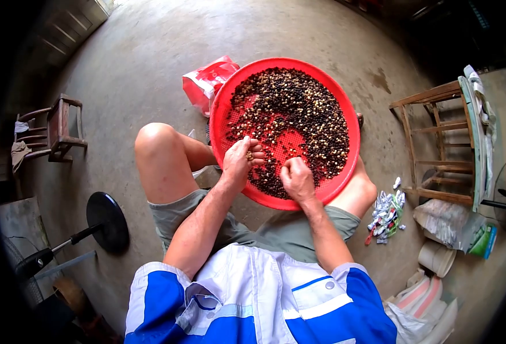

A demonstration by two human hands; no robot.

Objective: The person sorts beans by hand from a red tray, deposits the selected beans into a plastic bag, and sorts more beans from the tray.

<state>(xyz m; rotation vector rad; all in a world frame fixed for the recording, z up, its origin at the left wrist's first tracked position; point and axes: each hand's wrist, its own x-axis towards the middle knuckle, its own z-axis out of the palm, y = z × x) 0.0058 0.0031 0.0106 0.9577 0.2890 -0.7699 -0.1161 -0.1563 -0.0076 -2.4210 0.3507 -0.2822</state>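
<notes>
A round red plastic sieve tray rests over my lap and knees, with a layer of small round beans, mostly dark with pale ones mixed in. Over the tray's near left part, my left hand is cupped palm up, holding a few pale beans. To its right, my right hand is low over the beans with its fingers curled together in a pinch. Whatever lies between those fingertips is hidden. Red mesh shows through between the hands, where the beans lie thin.
Behind the tray's left rim stands a red and white plastic bag. A wooden chair and a fan base are on the left. On the right are a wooden frame, a pile of silvery wrappers and a white bucket.
</notes>
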